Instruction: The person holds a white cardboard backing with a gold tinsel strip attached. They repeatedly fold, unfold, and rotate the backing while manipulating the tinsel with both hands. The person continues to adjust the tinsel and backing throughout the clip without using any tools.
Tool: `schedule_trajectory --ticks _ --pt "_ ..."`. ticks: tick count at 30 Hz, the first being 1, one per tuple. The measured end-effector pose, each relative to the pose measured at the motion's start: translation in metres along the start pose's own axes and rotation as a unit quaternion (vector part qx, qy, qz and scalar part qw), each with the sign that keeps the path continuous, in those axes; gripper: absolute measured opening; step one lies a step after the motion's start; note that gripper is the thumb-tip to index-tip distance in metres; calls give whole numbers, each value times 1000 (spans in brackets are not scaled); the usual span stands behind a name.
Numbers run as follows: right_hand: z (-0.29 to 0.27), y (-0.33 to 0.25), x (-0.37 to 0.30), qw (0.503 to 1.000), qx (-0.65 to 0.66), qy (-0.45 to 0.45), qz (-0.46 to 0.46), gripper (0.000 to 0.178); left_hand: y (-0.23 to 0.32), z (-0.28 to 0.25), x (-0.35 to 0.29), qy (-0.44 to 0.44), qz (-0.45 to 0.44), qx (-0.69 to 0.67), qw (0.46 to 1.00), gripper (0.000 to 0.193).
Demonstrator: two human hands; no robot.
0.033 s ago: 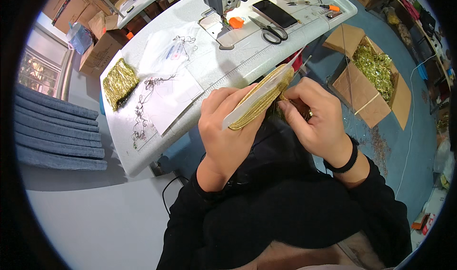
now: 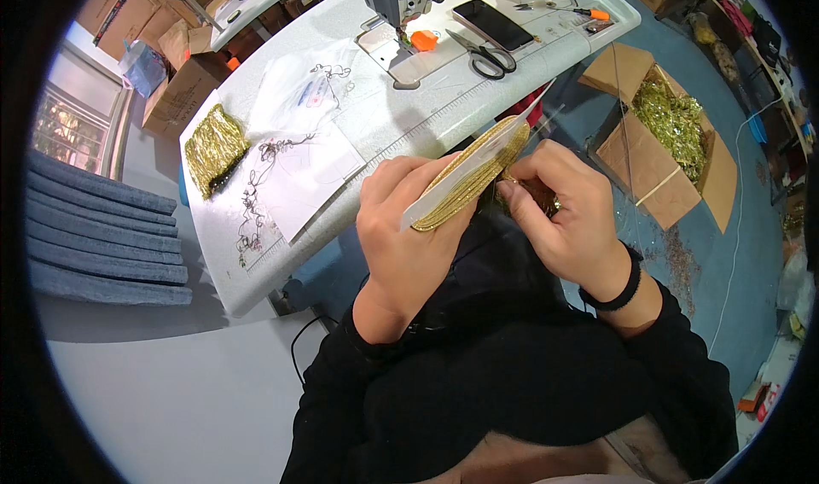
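A flat white card [image 2: 466, 173] wound with gold cord [image 2: 512, 142] is tilted upright above my lap. My left hand [image 2: 404, 236] wraps round its lower left end, with the fingers behind it. At the card's right side, my right hand [image 2: 573, 215] is closed, thumb and forefinger pinched together on gold strands beside the wound cord. Some glittery gold material [image 2: 546, 198] shows under the right fingers; most of it is hidden by the hand.
The sewing table [image 2: 401, 130] ahead carries a sewing machine [image 2: 384, 6], black scissors [image 2: 486, 57], a phone [image 2: 492, 23], white paper [image 2: 316, 177] with tangled dark threads, and folded gold fabric [image 2: 215, 149]. On the floor at right, a cardboard box [image 2: 646, 164] holds gold material.
The card has shifted very slightly up and to the right at its far tip. Both hands stay almost where they were, with the same grip.
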State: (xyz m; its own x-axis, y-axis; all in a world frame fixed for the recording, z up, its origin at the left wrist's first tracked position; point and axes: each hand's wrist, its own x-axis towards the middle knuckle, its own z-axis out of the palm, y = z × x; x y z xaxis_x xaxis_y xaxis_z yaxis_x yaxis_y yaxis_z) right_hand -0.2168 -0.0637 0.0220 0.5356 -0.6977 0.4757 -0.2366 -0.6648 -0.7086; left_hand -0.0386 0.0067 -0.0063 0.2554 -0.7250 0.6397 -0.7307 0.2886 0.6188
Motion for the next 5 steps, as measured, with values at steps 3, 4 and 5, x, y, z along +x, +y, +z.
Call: schedule_trajectory --ticks 3,4,5 --pt "3 -5 -1 1000 22 2 8 9 0 2 0 -3 -9 11 1000 38" --pt "4 -7 -3 999 31 2 11 9 0 3 -1 -3 -5 19 1000 40" --pt "7 -8 -3 999 40 1 10 9 -1 5 0 -4 0 28 1000 42"
